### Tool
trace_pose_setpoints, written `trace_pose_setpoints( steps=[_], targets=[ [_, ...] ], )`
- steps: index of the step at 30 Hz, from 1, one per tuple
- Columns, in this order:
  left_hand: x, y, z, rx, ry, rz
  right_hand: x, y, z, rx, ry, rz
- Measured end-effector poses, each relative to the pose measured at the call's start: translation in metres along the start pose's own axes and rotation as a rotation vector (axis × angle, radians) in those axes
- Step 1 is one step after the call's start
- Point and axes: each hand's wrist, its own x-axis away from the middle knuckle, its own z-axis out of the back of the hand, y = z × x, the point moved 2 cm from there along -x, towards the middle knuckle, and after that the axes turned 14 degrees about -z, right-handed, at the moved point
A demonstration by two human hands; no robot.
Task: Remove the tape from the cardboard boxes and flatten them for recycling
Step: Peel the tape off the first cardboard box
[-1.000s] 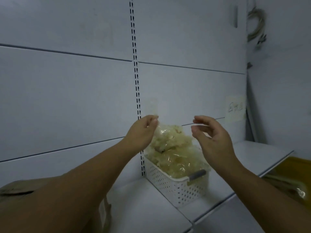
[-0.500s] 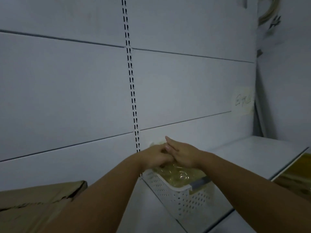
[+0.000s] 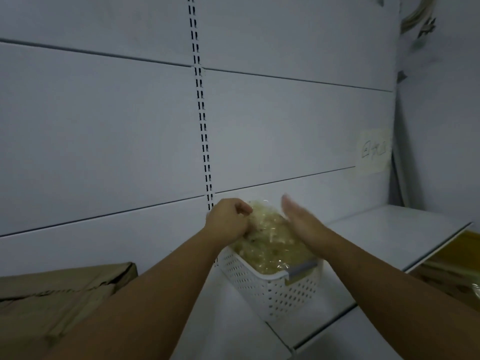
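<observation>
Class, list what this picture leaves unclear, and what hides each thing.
Right hand: head view, fingertips smeared by motion blur.
Left hand: head view, fingertips hidden against the bag.
Cardboard box: head view, cut off by the left edge.
Wall note: head view, writing too small to read.

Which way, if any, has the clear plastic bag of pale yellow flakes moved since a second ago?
Yes, downward. Its top stood high above the white perforated plastic basket; now the bag sits lower in it, gripped by the left hand.
</observation>
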Motion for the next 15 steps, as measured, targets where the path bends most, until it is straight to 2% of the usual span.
trace_pose_setpoints(
  steps=[1,2,4,6,8,10,12,15],
  targets=[
    [0.000,0.002,0.002,-0.053,-0.013,0.005,0.004,-0.005,0.008,-0.245,0.110,-0.001],
    [0.001,0.004,0.004,-0.060,-0.037,0.010,0.008,-0.011,0.017,-0.368,0.244,0.030],
    [0.002,0.015,0.010,0.043,-0.163,0.022,0.021,-0.029,0.032,-0.288,0.485,0.172],
    [0.002,0.035,0.020,0.163,-0.327,0.033,0.037,-0.050,0.037,-0.169,0.577,0.369],
    [0.001,0.051,0.047,0.125,-0.306,-0.023,0.054,-0.075,0.021,-0.100,0.499,0.512],
    [0.008,0.059,0.085,0.093,-0.154,-0.076,0.070,-0.093,-0.011,-0.024,0.367,0.590],
    [0.025,0.051,0.128,0.019,-0.051,-0.075,0.081,-0.103,-0.053,0.077,0.184,0.621],
    [0.074,0.023,0.188,-0.257,-0.057,0.015,0.093,-0.109,-0.122,0.273,-0.141,0.656]
  ],
)
